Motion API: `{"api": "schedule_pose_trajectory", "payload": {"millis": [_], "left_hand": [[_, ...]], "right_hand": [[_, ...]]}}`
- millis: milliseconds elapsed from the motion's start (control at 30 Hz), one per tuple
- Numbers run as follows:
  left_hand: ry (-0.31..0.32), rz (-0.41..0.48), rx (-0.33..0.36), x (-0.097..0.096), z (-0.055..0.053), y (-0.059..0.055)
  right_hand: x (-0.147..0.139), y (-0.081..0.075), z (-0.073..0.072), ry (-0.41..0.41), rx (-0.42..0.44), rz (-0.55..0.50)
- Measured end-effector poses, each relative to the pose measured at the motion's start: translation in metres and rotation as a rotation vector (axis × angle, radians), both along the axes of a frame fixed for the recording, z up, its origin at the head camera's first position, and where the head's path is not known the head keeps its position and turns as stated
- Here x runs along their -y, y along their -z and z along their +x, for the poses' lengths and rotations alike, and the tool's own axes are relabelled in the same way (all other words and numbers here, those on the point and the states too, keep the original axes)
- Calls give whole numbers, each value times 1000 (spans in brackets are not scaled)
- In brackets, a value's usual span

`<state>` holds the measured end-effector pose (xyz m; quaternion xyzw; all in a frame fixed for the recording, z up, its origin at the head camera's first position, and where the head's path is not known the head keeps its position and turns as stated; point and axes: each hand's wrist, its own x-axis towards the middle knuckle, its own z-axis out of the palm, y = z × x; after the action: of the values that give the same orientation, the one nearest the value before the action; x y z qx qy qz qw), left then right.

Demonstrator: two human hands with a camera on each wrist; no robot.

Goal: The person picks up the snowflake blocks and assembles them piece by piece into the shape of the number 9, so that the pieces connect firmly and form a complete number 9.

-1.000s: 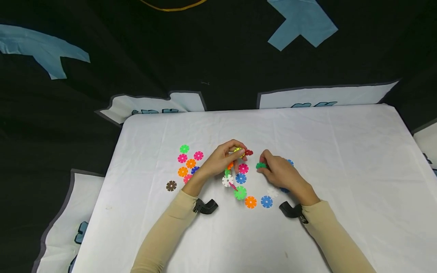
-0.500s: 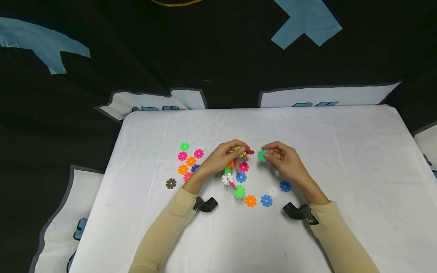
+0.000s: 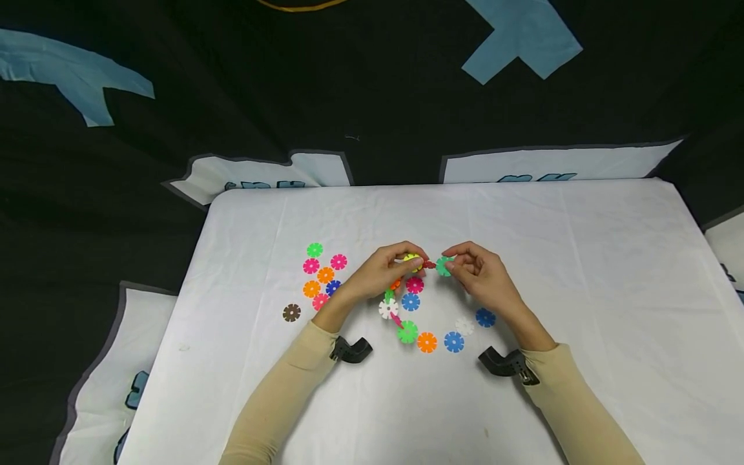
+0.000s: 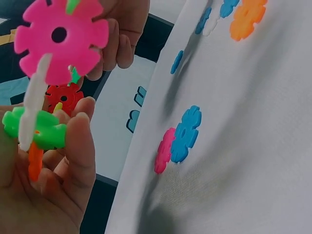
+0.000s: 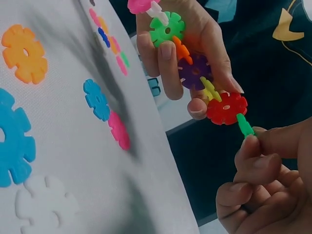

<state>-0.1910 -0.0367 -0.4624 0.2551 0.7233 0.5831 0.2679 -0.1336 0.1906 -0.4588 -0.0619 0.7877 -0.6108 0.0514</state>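
My left hand (image 3: pixel 380 271) holds a chain of interlocking notched plastic discs above the table. In the right wrist view the chain runs through a light green disc (image 5: pixel 161 35), an orange disc, a purple disc (image 5: pixel 195 73) and a yellow disc (image 5: pixel 210 88) to a red disc (image 5: pixel 226 108) at its end. A pink disc (image 4: pixel 80 41) and a white one are nearer the other end, below which hangs a bright green disc (image 3: pixel 407 332). My right hand (image 3: pixel 485 274) pinches a teal-green disc (image 5: pixel 244 125) between thumb and index finger; its edge meets the red disc's rim.
Loose discs lie on the white-covered table (image 3: pixel 569 271): a blue (image 3: pixel 411 301) and a pink one below the hands, an orange (image 3: pixel 427 342), blue ones (image 3: pixel 454 342) and a white one nearer the front. To the left are several more, including a brown disc (image 3: pixel 292 312).
My right hand has lifted the teal-green disc and brought it left, up against the red disc at the chain's end. The left hand has barely moved with the chain.
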Motion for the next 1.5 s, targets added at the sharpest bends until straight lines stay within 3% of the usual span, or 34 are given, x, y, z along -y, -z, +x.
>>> {"api": "schedule_pose_trajectory", "payload": {"millis": [167, 467, 700, 833, 1033, 1300, 1500], "left_hand": [[12, 17, 43, 1, 1, 1], [22, 21, 58, 0, 2, 6], [-53, 52, 120, -4, 6, 9], [-86, 84, 108, -4, 7, 9], [-90, 91, 103, -3, 7, 8], [-114, 88, -10, 2, 5, 5], [-141, 91, -32, -2, 4, 5]], "right_hand": [[0, -1, 0, -16, -7, -2], [1, -1, 1, -42, -15, 15], [9, 0, 4, 21, -21, -28], [17, -7, 7, 65, -64, -78], [19, -1, 4, 87, -74, -88], [23, -2, 6, 59, -60, -90], [28, 5, 11, 110, -52, -112]]}}
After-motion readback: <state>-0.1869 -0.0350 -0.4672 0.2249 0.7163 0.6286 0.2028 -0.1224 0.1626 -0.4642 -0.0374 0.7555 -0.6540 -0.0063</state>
